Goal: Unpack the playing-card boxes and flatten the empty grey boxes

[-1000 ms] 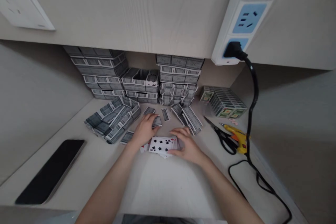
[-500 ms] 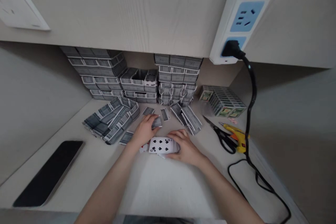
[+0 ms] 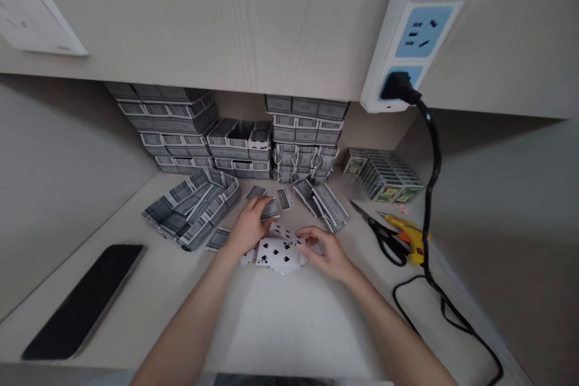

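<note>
Between my hands lies a pile of face-up playing cards point(image 3: 277, 253), a five of spades on top. My right hand point(image 3: 326, 251) pinches one playing card point(image 3: 284, 231), a spade lifted and tilted just above the pile. My left hand point(image 3: 248, 223) is closed on a folded card piece point(image 3: 270, 209) with its grey patterned back showing. Loose face-down cards point(image 3: 256, 192) lie just beyond my left hand, and another card point(image 3: 218, 238) sits to its left. A red-marked card peeks out at the pile's left edge.
Stacked card structures point(image 3: 305, 126) stand along the back wall. An open card frame point(image 3: 194, 205) lies left, folded pieces point(image 3: 329, 205) right. Boxed card decks point(image 3: 389, 175), scissors point(image 3: 384, 238), a yellow glue gun point(image 3: 412, 238) and its cable are on the right. A phone point(image 3: 84, 301) lies left.
My right hand has lifted the six of spades off the pile, uncovering a five of spades. My left hand has hardly moved.
</note>
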Available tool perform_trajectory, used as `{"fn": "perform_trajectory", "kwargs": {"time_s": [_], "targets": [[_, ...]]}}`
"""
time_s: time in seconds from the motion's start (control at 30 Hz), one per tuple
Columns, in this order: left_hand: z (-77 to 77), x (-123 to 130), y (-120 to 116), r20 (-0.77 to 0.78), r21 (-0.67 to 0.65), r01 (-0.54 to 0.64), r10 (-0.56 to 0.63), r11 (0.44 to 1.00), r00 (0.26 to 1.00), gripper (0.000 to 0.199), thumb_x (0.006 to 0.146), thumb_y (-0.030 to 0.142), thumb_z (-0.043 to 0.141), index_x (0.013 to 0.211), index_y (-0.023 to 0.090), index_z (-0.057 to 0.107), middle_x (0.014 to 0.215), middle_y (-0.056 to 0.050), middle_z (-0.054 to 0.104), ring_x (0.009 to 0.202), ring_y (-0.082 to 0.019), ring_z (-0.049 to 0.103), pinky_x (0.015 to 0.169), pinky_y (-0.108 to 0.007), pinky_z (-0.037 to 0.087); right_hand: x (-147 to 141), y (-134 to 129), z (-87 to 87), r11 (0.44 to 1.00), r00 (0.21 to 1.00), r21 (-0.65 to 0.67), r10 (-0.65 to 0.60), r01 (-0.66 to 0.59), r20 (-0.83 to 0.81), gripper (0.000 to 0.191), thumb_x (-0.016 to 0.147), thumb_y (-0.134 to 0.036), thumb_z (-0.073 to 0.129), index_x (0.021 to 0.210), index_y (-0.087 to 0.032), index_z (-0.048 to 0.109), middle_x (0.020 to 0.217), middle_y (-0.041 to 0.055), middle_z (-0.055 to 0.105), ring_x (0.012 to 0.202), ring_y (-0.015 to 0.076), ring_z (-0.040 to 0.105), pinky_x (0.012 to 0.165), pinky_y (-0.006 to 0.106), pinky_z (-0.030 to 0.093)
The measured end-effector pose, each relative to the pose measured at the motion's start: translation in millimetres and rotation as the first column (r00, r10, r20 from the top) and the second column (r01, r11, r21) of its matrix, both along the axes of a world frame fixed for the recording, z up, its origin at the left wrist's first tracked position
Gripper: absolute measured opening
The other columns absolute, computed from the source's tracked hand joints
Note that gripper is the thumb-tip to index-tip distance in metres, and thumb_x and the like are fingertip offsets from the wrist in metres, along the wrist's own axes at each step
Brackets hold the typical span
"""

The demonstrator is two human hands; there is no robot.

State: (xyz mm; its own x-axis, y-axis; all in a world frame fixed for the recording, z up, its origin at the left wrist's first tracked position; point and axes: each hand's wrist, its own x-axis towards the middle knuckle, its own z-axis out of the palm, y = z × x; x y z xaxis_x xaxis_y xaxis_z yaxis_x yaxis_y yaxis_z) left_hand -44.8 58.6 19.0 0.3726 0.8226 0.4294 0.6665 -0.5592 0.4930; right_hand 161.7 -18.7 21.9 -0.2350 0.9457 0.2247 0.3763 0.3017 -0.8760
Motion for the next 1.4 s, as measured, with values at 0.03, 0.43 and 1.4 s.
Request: {"fn": "perform_trajectory", "kwargs": {"time_s": [0.03,0.43,1.4], "targets": [[0.8,0,-1,0.011,-0.001,-0.005,0.005,1.000,1.000,0.045,0.075,0.020,0.055,0.118,0.023,0.042,0.118,-0.007,0.046,0.112,-0.021,0.044,0.094,-0.036,0.037,0,0,0.4,0.999,0.998,-0.041,-0.010,0.007,-0.065,0.030,0.076,-0.038,0.054,0.099,-0.018,0.057,0.086,0.0061,0.064,0.077,0.0174,0.058,0.069,0.029,0.044],[10.9,8,-10,0.056,0.075,0.134,-0.138,0.988,0.989,0.047,0.076,0.026,0.053,0.121,0.025,0.039,0.117,-0.007,0.040,0.114,-0.020,0.041,0.097,-0.037,0.036,-2,5,-0.9,0.975,0.935,-0.218,-0.116,0.044,-0.334,0.042,0.080,-0.051,0.040,0.065,-0.016,0.057,0.059,0.0017,0.058,0.049,0.0113,0.053,0.045,0.022,0.037],[14.4,15,-19,-0.130,0.076,0.286,-0.274,0.955,0.953,0.050,0.079,0.026,0.048,0.127,0.024,0.037,0.121,-0.006,0.046,0.112,-0.020,0.042,0.094,-0.035,0.039,21,24,-31.6,0.960,0.943,-0.144,-0.266,0.240,-0.200,0.024,0.072,-0.038,0.053,0.078,-0.017,0.063,0.066,0.0028,0.063,0.066,0.0184,0.055,0.058,0.029,0.046]]}}
